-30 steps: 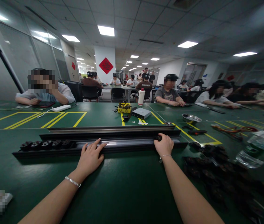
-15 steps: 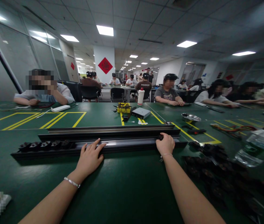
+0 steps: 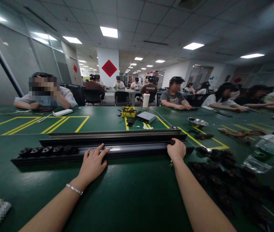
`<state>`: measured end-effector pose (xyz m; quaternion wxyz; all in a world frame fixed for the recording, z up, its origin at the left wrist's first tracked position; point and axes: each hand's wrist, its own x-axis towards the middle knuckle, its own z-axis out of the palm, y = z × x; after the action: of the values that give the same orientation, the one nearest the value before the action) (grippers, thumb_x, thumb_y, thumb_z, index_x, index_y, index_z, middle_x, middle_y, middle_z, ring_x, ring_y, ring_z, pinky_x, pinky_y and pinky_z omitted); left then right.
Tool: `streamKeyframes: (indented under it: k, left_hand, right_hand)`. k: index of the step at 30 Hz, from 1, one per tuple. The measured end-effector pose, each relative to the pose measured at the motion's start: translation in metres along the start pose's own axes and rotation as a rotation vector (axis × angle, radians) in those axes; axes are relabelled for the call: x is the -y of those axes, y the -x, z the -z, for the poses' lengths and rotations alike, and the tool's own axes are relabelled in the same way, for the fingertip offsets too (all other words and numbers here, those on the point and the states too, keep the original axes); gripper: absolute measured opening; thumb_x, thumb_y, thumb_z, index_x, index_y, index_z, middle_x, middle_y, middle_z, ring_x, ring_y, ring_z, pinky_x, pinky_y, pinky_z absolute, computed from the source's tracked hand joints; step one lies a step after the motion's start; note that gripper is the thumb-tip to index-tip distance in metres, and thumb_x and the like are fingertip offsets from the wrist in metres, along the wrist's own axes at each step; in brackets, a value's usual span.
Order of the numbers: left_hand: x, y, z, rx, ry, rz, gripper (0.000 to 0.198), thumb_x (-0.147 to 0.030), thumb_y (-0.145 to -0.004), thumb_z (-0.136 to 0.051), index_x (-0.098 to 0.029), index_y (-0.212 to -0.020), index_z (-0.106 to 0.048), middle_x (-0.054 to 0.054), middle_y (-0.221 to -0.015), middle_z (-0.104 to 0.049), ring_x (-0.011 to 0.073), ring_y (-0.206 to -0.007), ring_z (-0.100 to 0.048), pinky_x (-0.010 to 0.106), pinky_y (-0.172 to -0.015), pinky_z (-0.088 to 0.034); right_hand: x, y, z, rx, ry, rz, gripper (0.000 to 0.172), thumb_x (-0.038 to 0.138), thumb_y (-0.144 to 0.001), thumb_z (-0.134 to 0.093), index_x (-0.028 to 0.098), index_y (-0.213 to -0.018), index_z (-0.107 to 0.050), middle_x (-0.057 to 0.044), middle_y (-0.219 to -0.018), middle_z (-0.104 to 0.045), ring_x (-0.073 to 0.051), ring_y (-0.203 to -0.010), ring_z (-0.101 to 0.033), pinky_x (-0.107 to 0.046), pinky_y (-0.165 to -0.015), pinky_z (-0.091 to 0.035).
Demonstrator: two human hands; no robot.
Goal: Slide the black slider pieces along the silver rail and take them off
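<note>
A long black rail (image 3: 132, 150) lies across the green table (image 3: 127, 193) in front of me, with a second dark rail (image 3: 112, 138) behind it. Several small black parts (image 3: 47, 150) sit in the near rail's left end. My left hand (image 3: 92, 164) lies flat on the near rail's middle, fingers spread. My right hand (image 3: 177, 149) is curled at the rail's right end, fingers closed round a small black part (image 3: 172, 142) on the rail.
A heap of black parts (image 3: 219, 174) lies to my right, beside a plastic bottle (image 3: 265, 154). Farther back are a metal bowl (image 3: 198, 121), a grey box (image 3: 146, 117), a yellow box (image 3: 129, 111) and a white bottle (image 3: 146, 100). People sit along the far side.
My right hand has slid to the right along the near rail with the small black part. My left hand has stayed flat on the rail.
</note>
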<state>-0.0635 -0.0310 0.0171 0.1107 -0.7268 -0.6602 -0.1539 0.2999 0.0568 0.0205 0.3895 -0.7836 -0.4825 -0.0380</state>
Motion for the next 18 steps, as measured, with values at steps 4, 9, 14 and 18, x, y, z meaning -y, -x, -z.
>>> streamKeyframes:
  k: [4, 9, 14, 18]
  left_hand:
    - [0.000, 0.000, 0.000, 0.009, -0.007, 0.001, 0.048, -0.026, -0.077, -0.045, -0.031, -0.124, -0.052, 0.007, -0.141, -0.042, 0.0251, -0.120, -0.047, 0.048, -0.106, -0.020]
    - [0.001, 0.001, -0.001, 0.002, -0.017, -0.008, 0.046, -0.026, -0.078, -0.044, -0.030, -0.123, -0.052, 0.007, -0.141, -0.042, 0.0244, -0.120, -0.047, 0.048, -0.106, -0.020]
    - [0.001, 0.000, -0.002, -0.001, -0.006, -0.002, 0.044, -0.027, -0.077, -0.045, -0.030, -0.120, -0.054, 0.006, -0.141, -0.042, 0.0244, -0.120, -0.047, 0.048, -0.106, -0.020]
    - [0.002, 0.000, -0.002, 0.000, -0.001, -0.005, 0.043, -0.026, -0.077, -0.045, -0.030, -0.119, -0.055, 0.006, -0.141, -0.043, 0.0243, -0.120, -0.048, 0.048, -0.106, -0.019]
  right_hand:
    - [-0.005, -0.004, -0.002, -0.014, -0.017, -0.008, 0.040, 0.017, -0.066, -0.047, 0.017, -0.104, -0.060, -0.009, -0.113, -0.057, -0.025, -0.112, -0.043, -0.037, -0.098, -0.029]
    - [-0.008, -0.007, -0.004, -0.008, -0.022, -0.009, 0.040, 0.017, -0.066, -0.047, 0.016, -0.104, -0.061, -0.010, -0.117, -0.053, -0.025, -0.114, -0.041, -0.037, -0.100, -0.027]
    - [-0.012, -0.010, -0.005, -0.003, -0.015, -0.029, 0.041, 0.018, -0.068, -0.046, 0.016, -0.106, -0.061, -0.012, -0.123, -0.049, -0.026, -0.116, -0.039, -0.039, -0.101, -0.026]
    - [-0.014, -0.011, -0.004, -0.019, -0.013, -0.044, 0.044, 0.019, -0.070, -0.045, 0.013, -0.112, -0.060, -0.014, -0.125, -0.047, -0.028, -0.120, -0.037, -0.042, -0.103, -0.025]
